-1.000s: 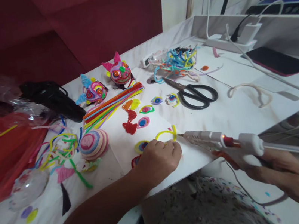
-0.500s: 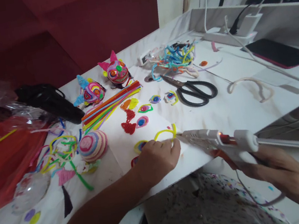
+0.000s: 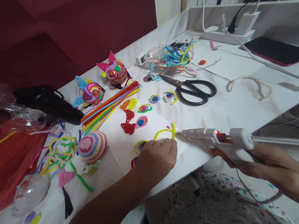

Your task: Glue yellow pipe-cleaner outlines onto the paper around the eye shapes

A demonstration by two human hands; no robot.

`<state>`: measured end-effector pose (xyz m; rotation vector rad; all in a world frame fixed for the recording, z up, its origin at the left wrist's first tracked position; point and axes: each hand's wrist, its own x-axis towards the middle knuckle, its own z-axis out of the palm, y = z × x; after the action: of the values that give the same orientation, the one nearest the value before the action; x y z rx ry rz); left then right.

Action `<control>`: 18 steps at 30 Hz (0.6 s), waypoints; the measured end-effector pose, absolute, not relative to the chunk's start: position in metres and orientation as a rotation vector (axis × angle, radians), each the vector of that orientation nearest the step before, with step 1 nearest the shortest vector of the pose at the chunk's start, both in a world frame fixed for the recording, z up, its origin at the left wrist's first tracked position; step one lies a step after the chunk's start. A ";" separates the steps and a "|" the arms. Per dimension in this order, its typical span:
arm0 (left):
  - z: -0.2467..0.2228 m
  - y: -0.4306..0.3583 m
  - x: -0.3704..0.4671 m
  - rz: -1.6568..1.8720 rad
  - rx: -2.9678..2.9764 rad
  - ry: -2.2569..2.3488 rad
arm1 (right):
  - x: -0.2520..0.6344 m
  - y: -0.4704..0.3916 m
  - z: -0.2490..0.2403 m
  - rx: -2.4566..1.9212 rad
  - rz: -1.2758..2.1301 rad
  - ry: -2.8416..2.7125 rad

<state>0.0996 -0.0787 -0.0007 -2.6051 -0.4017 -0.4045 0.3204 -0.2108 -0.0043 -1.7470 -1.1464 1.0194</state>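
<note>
1. The left hand (image 3: 158, 159), fingers curled, pinches the yellow strip (image 3: 173, 131) against the paper just beyond its knuckles, presumably to steady it.
2. The right hand (image 3: 271, 164) grasps the glue gun (image 3: 225, 143) by its handle, nozzle angled toward the left hand, seemingly so the tip meets the strip.
3. Scissors (image 3: 194, 91) lie beyond the left hand, perhaps parked within reach.
4. No brand is readable on the gun; pale lettering far beyond the right hand is too blurred.

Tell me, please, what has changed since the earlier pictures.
The glue gun seems to have edged slightly left, toward the yellow strip; the view has shifted a little. Nothing was grasped or released: the right hand still holds the gun, the left hand stays at the strip, and the scissors haven't moved.
</note>
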 end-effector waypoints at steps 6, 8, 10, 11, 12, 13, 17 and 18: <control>-0.001 -0.077 0.100 -0.451 -2.607 -0.381 | 0.317 -0.208 0.001 -1.776 0.999 -1.177; -0.002 -0.077 0.100 -0.462 -2.612 -0.378 | 0.316 -0.209 0.002 -1.781 0.995 -1.196; -0.002 -0.078 0.100 -0.466 -2.610 -0.381 | 0.316 -0.209 0.003 -1.791 0.977 -1.213; -0.002 -0.078 0.100 -0.460 -2.608 -0.384 | 0.316 -0.209 0.003 -1.797 0.967 -1.222; -0.002 -0.078 0.100 -0.454 -2.605 -0.385 | 0.316 -0.209 0.003 -1.805 0.961 -1.231; -0.002 -0.078 0.100 -0.448 -2.603 -0.383 | 0.316 -0.209 0.003 -1.811 0.960 -1.240; -0.001 -0.079 0.100 -0.442 -2.593 -0.384 | 0.316 -0.211 -0.003 -1.850 0.972 -1.235; -0.001 -0.079 0.100 -0.445 -2.592 -0.384 | 0.316 -0.212 -0.006 -1.866 0.967 -1.231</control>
<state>0.1004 -0.0790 -0.0013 -2.5919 -0.3842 -0.4451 0.3159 -0.2125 -0.0056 -1.8655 -1.2310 0.9671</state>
